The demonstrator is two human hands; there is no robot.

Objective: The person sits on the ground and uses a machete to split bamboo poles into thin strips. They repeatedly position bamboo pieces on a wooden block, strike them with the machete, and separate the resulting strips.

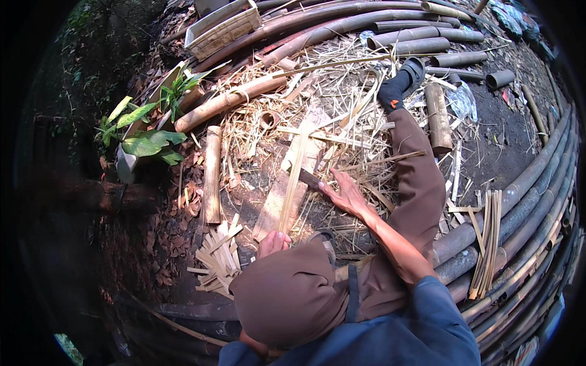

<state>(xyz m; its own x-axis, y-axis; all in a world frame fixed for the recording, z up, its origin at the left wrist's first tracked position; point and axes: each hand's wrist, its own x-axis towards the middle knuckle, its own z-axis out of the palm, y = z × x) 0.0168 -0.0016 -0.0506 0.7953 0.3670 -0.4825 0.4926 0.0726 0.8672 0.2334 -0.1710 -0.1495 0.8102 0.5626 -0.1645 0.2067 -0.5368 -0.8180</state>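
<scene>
A long, pale bamboo strip (295,177) runs away from me over a flat wooden board (273,210) on the ground. My left hand (273,244), beside my bent left knee, is closed on the strip's near end; my knee partly hides it. My right hand (349,194) is at the right of the board, on a dark, flat blade that looks like a knife (310,179). The blade meets the strip from the right. One fingertip lies along the blade and another digit points up, apart from it; the rest of the grip is hidden under the hand.
Split strips (217,259) lie heaped at the left, and a bundle (486,244) leans on bamboo poles (519,210) at the right. Shavings (360,122) cover the ground ahead. Cut bamboo logs (229,102), a plastic crate (223,27) and leafy plants (149,140) stand around. My right leg (418,171) stretches forward.
</scene>
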